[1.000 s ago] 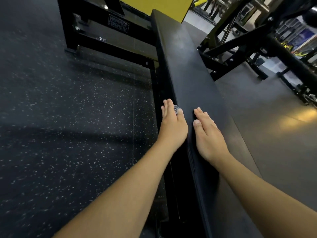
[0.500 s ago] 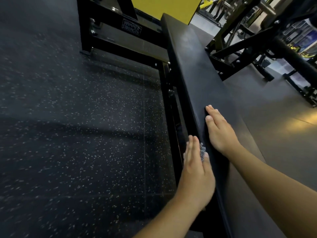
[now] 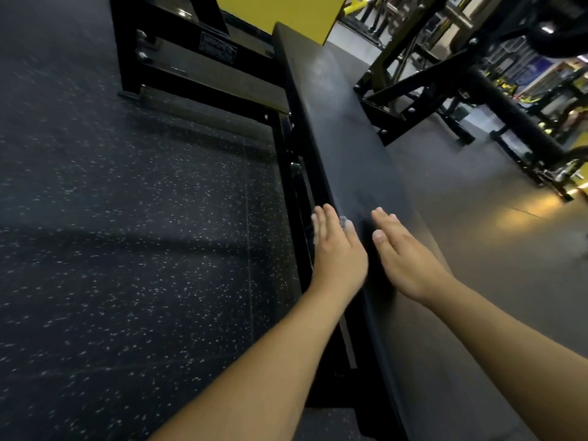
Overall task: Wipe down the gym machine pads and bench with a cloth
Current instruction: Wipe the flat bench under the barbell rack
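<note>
A long black padded bench (image 3: 337,122) runs from the near right to the far middle. My left hand (image 3: 334,253) lies with straight fingers against the bench's left side edge and presses a small grey patterned cloth (image 3: 345,222) onto it. Only a scrap of the cloth shows between thumb and forefinger; the rest is hidden under the palm. My right hand (image 3: 404,259) rests flat on the bench top, fingers straight and together, holding nothing.
The bench's black steel frame (image 3: 197,68) stands on speckled rubber floor (image 3: 127,218) at left. A yellow panel (image 3: 286,14) sits behind the far end. Black machine frames (image 3: 445,78) and a padded roller (image 3: 515,113) crowd the right side.
My left hand, drawn back toward me along the bench's side half a second ago, has slid forward again with the cloth. My right hand stays flat on the bench top.
</note>
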{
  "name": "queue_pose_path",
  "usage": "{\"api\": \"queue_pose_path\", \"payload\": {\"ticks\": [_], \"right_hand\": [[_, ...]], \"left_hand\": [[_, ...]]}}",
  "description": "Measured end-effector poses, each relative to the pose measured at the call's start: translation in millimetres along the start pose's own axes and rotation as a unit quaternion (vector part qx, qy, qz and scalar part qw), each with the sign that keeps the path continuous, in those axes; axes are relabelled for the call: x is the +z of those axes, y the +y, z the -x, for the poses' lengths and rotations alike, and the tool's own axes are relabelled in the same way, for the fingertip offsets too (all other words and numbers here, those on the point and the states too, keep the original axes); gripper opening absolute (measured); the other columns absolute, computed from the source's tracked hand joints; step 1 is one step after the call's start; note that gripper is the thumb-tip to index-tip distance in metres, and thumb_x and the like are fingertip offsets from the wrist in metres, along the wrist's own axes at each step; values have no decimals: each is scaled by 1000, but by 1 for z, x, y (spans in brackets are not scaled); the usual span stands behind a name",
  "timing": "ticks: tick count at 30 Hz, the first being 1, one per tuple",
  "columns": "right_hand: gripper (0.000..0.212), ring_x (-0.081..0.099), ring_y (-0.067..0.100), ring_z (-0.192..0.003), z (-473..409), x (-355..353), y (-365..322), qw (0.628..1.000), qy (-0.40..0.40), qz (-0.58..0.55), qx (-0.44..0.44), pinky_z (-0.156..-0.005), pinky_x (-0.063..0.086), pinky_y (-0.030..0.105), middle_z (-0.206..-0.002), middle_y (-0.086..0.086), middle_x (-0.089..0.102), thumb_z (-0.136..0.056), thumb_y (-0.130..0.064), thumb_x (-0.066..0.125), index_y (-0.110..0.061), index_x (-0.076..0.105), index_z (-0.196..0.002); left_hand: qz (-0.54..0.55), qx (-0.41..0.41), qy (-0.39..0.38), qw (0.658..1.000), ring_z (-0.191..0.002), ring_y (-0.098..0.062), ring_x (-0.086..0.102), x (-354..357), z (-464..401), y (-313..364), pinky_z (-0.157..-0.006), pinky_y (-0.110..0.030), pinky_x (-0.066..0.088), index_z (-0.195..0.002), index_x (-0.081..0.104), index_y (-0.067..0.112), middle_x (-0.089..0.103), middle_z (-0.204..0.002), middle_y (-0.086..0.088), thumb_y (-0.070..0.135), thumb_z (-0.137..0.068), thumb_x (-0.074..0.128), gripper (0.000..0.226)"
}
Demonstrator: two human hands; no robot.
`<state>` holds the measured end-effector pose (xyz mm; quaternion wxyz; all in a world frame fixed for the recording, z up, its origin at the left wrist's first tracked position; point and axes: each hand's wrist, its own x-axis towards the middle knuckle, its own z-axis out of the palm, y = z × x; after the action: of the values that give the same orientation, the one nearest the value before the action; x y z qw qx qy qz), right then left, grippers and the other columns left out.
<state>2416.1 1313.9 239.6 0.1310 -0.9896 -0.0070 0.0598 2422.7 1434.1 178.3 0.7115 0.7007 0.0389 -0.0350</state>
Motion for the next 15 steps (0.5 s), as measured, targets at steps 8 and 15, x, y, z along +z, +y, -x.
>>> {"api": "queue_pose_path", "payload": {"ticks": [8,15], "right_hand": [[50,-1,-11,-150,15,22,18,999,29,-32,-5,-125,-1,21,-164,-28,11,-111,-33,27,-35,19,-160],[50,1,-11,-151,15,26,21,998,49,-32,-12,-128,6,30,-164,-28,14,-110,-35,27,-36,22,-160]], "left_hand": [[-34,-17,-22,999,-157,-32,-8,-8,-45,8,-127,-42,0,-164,0,20,-7,-172,-9,35,-111,26,61],[-13,-25,-16,999,-158,-23,8,-9,-43,6,-125,-36,10,-165,6,27,0,-172,-8,47,-109,28,63]]}}
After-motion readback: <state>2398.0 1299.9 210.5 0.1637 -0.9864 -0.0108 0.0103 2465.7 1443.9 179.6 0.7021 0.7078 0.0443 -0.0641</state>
